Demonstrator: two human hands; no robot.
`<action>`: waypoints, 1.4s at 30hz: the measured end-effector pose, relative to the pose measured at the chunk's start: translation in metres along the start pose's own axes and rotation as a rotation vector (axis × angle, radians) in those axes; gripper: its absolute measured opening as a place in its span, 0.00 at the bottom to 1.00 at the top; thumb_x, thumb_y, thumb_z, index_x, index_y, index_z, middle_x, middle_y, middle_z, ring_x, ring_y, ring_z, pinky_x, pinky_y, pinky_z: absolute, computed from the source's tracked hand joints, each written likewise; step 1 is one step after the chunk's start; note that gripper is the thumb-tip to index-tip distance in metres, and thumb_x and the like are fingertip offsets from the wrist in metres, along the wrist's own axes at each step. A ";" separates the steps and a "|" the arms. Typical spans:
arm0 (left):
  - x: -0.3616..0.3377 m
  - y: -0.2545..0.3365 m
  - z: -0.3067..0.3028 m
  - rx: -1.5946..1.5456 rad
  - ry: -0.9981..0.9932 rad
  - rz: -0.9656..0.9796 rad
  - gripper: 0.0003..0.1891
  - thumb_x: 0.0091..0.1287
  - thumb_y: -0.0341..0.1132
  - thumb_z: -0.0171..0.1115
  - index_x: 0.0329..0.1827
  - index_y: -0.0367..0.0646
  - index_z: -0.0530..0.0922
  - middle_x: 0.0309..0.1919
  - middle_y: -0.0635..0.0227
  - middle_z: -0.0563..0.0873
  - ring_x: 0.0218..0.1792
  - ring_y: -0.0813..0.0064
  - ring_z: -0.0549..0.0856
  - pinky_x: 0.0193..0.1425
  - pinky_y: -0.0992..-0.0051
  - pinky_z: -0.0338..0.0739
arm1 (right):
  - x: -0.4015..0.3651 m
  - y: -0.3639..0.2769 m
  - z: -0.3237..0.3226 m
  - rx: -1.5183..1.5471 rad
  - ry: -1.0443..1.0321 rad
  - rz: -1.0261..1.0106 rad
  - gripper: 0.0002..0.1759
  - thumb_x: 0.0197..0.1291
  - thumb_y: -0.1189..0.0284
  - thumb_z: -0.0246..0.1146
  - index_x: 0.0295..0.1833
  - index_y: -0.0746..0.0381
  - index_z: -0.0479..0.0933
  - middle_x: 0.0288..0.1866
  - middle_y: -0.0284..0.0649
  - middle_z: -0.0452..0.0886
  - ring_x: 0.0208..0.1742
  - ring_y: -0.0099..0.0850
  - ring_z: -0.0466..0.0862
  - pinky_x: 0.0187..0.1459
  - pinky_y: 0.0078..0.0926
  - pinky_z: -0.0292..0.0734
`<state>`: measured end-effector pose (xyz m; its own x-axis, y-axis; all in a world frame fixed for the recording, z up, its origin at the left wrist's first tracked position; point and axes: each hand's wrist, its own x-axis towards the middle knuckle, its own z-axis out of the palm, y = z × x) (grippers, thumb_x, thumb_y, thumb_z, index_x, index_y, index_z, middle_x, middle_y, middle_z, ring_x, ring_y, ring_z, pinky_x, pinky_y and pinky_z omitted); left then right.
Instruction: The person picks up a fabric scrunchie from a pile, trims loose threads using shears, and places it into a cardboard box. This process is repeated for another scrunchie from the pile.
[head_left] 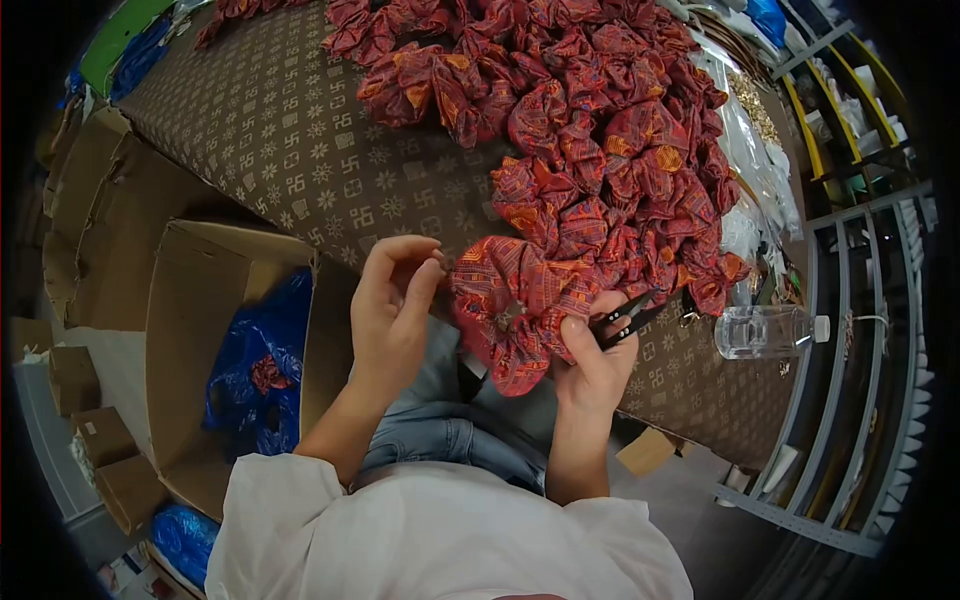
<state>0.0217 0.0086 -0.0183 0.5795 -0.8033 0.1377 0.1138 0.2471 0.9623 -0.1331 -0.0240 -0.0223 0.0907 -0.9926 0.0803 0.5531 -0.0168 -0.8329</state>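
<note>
Right fingers (579, 341) hold red scrunchie (552, 288), black snips' (640, 321) long axis pointing rightward.

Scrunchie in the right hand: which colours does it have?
The scrunchie is mainly red, with orange patterns; see head view.

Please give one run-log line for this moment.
right hand: holds red patterned fabric scrunchie, black snips; left hand: beside scrunchie; red fabric pile: beyond
</note>
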 end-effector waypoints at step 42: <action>-0.007 0.014 -0.042 -0.764 -0.513 -0.651 0.23 0.50 0.24 0.59 0.52 0.33 0.69 0.43 0.57 0.79 0.44 0.69 0.80 0.47 0.72 0.76 | 0.000 -0.005 0.016 0.187 -0.129 0.262 0.16 0.55 0.79 0.54 0.51 0.69 0.66 0.46 0.46 0.75 0.45 0.37 0.78 0.47 0.37 0.74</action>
<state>0.0536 0.0404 -0.0154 -0.1506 -0.9846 -0.0887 0.8398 -0.1747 0.5140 -0.1232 -0.0216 -0.0092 0.3473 -0.9367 -0.0449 0.6383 0.2712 -0.7205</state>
